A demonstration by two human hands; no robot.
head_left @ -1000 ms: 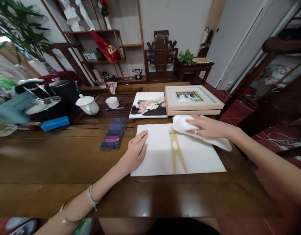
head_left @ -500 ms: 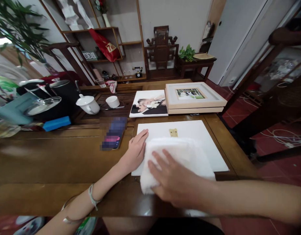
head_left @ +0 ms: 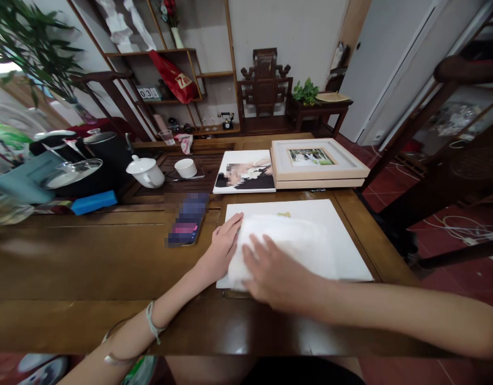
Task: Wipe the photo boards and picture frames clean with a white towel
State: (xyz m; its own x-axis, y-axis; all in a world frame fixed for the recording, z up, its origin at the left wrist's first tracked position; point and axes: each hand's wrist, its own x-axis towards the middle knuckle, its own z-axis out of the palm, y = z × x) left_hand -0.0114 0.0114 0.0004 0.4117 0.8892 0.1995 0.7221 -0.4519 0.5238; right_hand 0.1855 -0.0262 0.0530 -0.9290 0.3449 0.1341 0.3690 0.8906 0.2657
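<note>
A white rectangular board lies flat on the table, with a small gold metal plate near its far side, now partly covered. On top of it is a folded, fluffy white towel, slightly blurred. My right hand presses down on the towel's near left part, fingers curved over the cloth and gripping it. My left hand rests along the board's left edge, its fingers stretched out together, close beside the towel. The board's left part is mostly hidden by the towel and both hands.
Behind the board lie a photo print panel and stacked light wood frames. A phone is left of the board. Farther left stand a white lidded cup, a small white bowl, a blue block and a dark pot.
My right hand has slid the towel away from me across the board, off the near edge and partly over the gold plate. My left hand stays on the board's left edge.
</note>
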